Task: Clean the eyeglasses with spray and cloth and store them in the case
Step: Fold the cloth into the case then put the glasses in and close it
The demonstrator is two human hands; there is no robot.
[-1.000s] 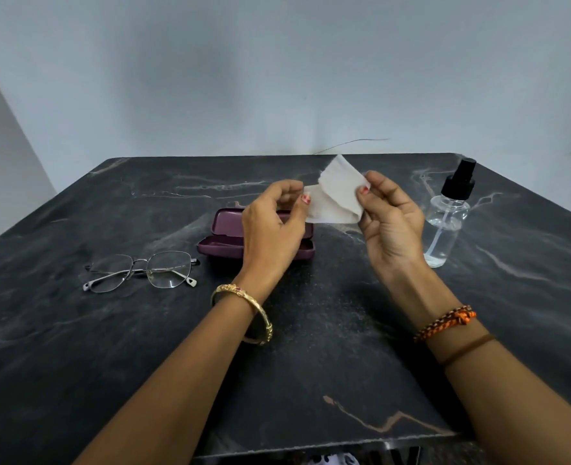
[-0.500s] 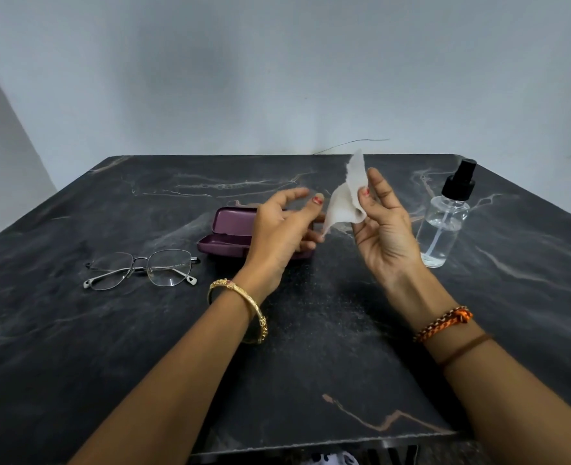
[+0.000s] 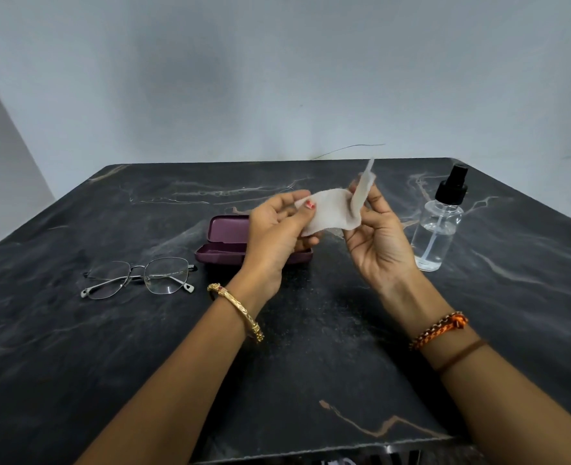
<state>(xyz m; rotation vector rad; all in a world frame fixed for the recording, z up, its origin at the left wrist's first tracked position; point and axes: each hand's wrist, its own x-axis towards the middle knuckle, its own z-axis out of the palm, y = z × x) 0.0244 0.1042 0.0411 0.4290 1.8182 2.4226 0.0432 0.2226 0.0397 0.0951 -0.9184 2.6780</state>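
Observation:
A small white cloth (image 3: 336, 209) is held up above the table between both hands. My left hand (image 3: 274, 239) pinches its left edge and my right hand (image 3: 381, 243) holds its right edge, which sticks upward. Thin metal-framed eyeglasses (image 3: 139, 278) lie unfolded on the table to the left, apart from both hands. An open purple case (image 3: 223, 241) sits behind my left hand, partly hidden by it. A clear spray bottle (image 3: 440, 223) with a black nozzle stands upright just right of my right hand.
The dark marble table (image 3: 310, 347) ends at a front edge close to me. A pale wall stands behind its far edge, with a thin wire (image 3: 347, 149) along it.
My left hand, which had let go of the cloth half a second ago, has taken hold of its left edge again. The cloth is spread between both hands.

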